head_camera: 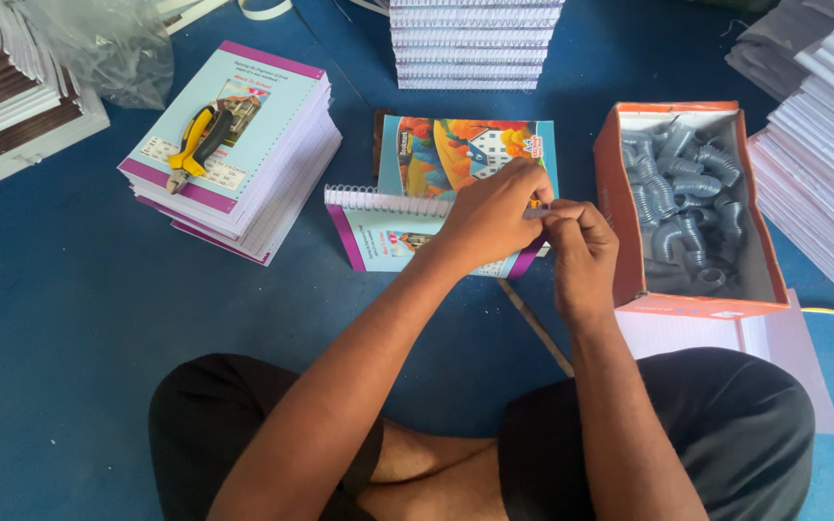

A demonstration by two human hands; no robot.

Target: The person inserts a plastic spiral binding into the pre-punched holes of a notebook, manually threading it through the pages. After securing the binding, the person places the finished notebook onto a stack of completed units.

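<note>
Notebook point(407, 236) spiral runs left-right; both hands at its right end, left hand point(489, 217) & right hand point(581, 246) pinching coil tip point(544, 209).

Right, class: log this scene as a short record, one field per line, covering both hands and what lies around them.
left hand: pressing on notebook, fingers at its spiral end
right hand: pinching the spiral tip beside the left
left of notebook: stack with pliers on top
right: orange box of grey coils
surface: blue floor
</note>
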